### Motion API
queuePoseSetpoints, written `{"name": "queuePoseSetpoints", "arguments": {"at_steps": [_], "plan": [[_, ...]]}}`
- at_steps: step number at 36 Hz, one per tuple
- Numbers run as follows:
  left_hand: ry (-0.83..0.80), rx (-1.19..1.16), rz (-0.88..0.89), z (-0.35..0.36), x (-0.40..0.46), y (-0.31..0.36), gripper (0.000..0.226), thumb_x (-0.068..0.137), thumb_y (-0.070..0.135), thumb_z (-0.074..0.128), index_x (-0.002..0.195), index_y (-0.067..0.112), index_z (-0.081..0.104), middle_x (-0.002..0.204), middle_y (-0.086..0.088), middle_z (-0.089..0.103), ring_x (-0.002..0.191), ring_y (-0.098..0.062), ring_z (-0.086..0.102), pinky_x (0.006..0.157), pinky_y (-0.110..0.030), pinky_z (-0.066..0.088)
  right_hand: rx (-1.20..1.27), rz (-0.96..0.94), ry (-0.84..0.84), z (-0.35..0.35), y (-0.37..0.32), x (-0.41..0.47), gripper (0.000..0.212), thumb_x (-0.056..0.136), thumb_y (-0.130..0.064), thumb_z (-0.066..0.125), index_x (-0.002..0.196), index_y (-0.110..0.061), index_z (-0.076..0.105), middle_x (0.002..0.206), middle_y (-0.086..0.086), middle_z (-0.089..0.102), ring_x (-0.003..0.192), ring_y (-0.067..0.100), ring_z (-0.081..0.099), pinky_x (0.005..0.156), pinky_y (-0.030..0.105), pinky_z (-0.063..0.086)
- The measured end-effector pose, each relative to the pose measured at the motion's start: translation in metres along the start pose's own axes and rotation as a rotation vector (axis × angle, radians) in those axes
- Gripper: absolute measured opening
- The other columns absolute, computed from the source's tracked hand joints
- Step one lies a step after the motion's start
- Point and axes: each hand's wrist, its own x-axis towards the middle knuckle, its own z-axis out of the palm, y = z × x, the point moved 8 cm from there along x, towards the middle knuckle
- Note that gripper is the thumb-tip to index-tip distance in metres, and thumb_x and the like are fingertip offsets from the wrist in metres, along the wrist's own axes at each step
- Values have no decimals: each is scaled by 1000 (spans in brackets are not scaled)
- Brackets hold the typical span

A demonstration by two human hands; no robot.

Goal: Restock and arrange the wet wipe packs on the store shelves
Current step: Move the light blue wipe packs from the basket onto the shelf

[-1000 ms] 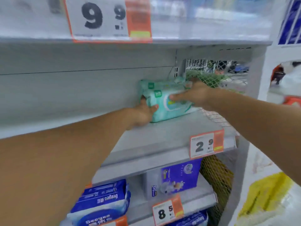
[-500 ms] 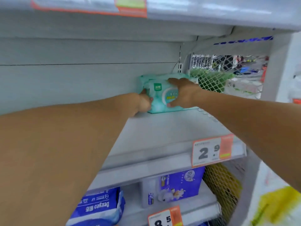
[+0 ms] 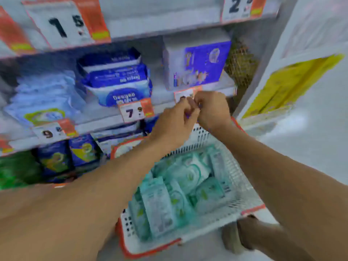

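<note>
Left hand: the left hand [image 3: 175, 117] hangs in the air above the basket with its fingers curled inward. Nothing can be made out in its grasp, though motion blur smears the fingertips, so whether it holds anything cannot be told.
Right hand: the right hand [image 3: 212, 108] sits just beside the left, knuckles touching or nearly so, also loosely fisted. No pack shows in it, but again the blur makes it unclear whether it holds something.
Wet wipe packs: the mint-green wet wipe packs [image 3: 180, 187] lie jumbled in the basket below both hands, some flat, some on edge.
Basket: a white perforated basket [image 3: 239, 187] with a red rim stands on the floor in front of the shelving.
Shelves: the shelf edge [image 3: 105, 121] just behind the hands carries price tags [image 3: 134, 111]; blue wipe packs [image 3: 116, 80] and a purple-printed box [image 3: 197, 63] stand on the shelf above that edge.
Step in hand: probably between packs, about to reach down for another.
Risk, grab: packs overlap loosely, so pulling one may drag a neighbour over the rim.
Risk, tags: hands close to the shelf edge could knock a tag askew.
Risk, footing: a foot [image 3: 237, 236] stands beside the basket; a step forward may kick it.
</note>
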Motion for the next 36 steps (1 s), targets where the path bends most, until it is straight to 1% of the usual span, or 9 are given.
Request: {"name": "queuePoseSetpoints", "arguments": {"at_steps": [3,5,13,18,21,23,26,30,36], "plan": [[-386,163,-282,68,-54,-77,42,95,41,59,130,19,51,119,-7,63,110,-31,60,85,-38,50,-71,398,-568,106,72,-89,28,87,-32,73,105,-12,67,109,16,68,100,34,65,74,37,51],[-605,236,-341,89,-77,-103,67,94,45,59,149,17,34,147,-10,45,128,-31,49,101,-41,45,-101,511,-802,147,106,-146,80,79,-27,82,146,-12,41,143,17,46,120,36,56,91,42,53],[-864,373,-478,106,-101,-153,73,93,36,65,151,10,30,150,-14,40,129,-31,48,104,-38,44,268,922,-591,203,144,-194,135,59,-42,94,158,-24,5,161,9,22,142,36,35,109,50,43],[-919,320,-481,125,-97,-152,71,92,35,66,150,11,32,150,-11,42,130,-29,47,105,-34,41,174,893,-746,215,167,-175,151,44,-50,97,156,-17,2,157,11,30,138,36,40,108,51,43],[-947,325,-515,131,-98,-160,66,95,32,62,150,10,32,147,-12,44,128,-28,48,101,-33,42,132,859,-915,214,169,-168,125,45,-54,96,143,-4,38,128,11,54,110,29,57,79,38,55],[-958,331,-555,132,-99,-167,53,97,26,56,144,6,41,130,-14,51,114,-26,53,94,-33,44,84,796,-959,211,166,-166,109,41,-55,96,129,-6,52,119,5,58,103,26,57,82,34,53],[-938,316,-598,130,-97,-173,45,97,14,47,142,6,44,130,-12,51,103,-21,48,96,-33,45,236,814,-955,217,164,-176,112,29,-49,97,127,-13,55,124,3,62,111,28,61,98,40,52],[-882,273,-621,125,-90,-171,50,98,12,45,147,6,36,145,-15,43,114,-24,49,97,-33,44,499,918,-772,220,168,-196,139,14,-43,100,139,-17,47,125,5,64,112,31,64,89,48,58],[-752,103,-706,122,-76,-170,47,97,32,51,130,-1,52,98,-5,50,77,-17,49,63,-27,41,601,1016,-510,132,159,-168,125,27,-19,98,140,-10,47,115,13,69,90,34,73,72,49,62]]}}
